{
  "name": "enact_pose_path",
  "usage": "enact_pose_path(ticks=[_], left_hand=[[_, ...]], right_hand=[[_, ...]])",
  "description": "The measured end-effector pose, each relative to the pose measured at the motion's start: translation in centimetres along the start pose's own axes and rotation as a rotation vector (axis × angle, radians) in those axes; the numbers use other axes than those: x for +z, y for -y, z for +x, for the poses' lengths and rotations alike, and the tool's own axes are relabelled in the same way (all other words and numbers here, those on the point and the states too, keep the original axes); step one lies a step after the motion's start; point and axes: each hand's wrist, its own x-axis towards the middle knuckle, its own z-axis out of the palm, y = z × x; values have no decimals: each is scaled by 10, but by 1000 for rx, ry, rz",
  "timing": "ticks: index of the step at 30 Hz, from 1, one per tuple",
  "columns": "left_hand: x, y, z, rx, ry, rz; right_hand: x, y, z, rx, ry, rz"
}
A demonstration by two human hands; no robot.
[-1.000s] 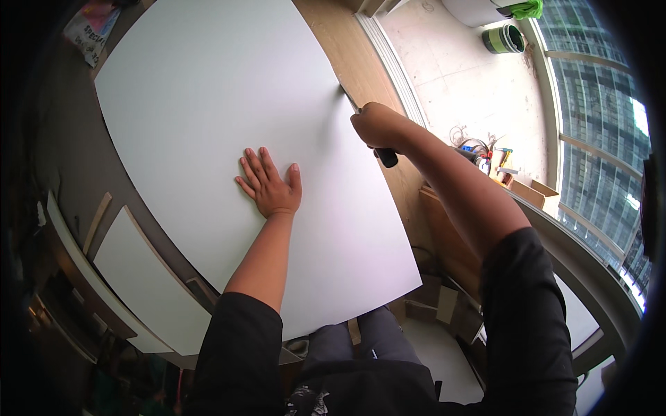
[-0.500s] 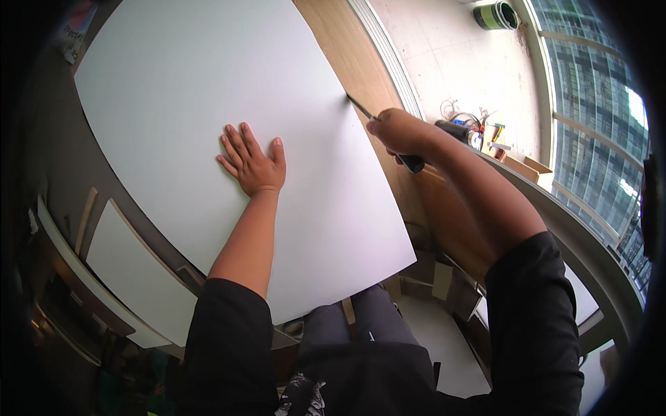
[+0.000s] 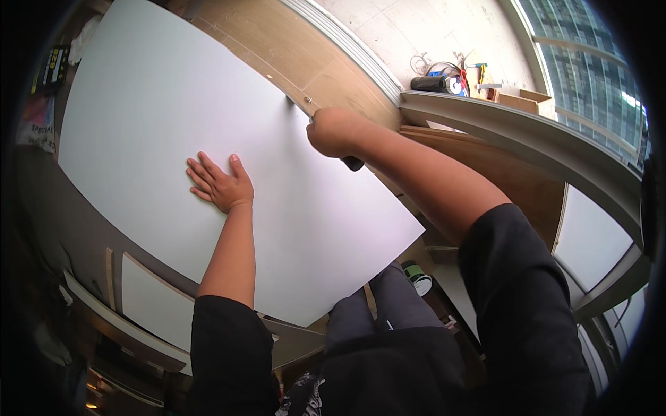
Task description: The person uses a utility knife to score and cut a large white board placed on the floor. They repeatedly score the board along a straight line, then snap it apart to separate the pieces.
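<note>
On the white board (image 3: 225, 121) beside wooden flooring (image 3: 277, 48), the left hand (image 3: 223, 187) spreads flat; the right hand (image 3: 335, 133) grips a black-handled tool (image 3: 354, 164).

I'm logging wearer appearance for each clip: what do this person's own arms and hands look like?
The left hand and right hand wear no gloves; no watch or cables show. Both forearms are bare. The left sleeve and right sleeve are black, without visible markings.
</note>
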Motion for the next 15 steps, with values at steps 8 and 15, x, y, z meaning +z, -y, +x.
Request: enact_pose_path(ticks=[8,15], left_hand=[[0,4,0,3,3,84],[2,3,-1,-4,25,102]], right_hand=[[93,-182,-80,112,27,95],[202,-297,-129,74,-459,666]])
